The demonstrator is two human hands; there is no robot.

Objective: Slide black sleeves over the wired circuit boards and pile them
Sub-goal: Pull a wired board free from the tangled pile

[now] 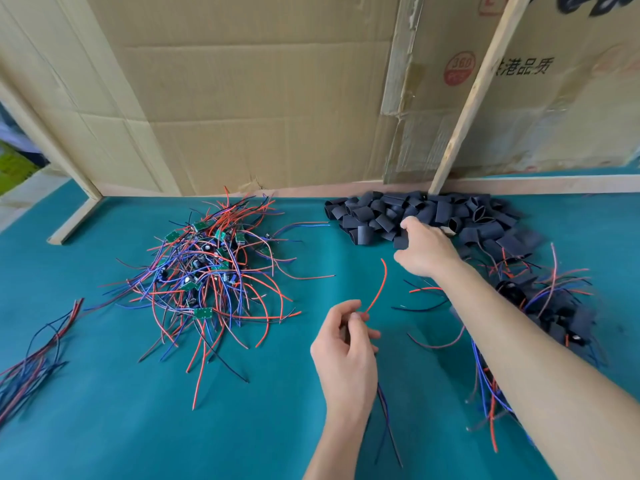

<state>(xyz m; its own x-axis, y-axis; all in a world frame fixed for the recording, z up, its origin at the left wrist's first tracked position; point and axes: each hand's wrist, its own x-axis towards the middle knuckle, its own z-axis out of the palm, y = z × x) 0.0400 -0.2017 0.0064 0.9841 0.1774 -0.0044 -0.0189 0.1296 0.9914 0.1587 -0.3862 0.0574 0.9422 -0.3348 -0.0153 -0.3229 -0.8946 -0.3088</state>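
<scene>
My left hand (346,351) pinches a wired board, mostly hidden in my curled fingers; its red wire (377,289) arcs up and dark wires trail down toward me. My right hand (427,247) reaches into the black sleeves (381,216) heaped by the cardboard wall (259,98), fingers curled on the heap; I cannot tell if it grips one. Bare boards (207,268) lie tangled at left, sleeved ones (561,313) piled at right on the green mat (104,410).

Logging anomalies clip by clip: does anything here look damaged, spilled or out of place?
Only small things. The cardboard backdrop is torn near its bottom edge, behind the pile of bare boards. A separate bundle of wires lies apart at the far left edge of the green mat. Otherwise nothing stands out.
</scene>
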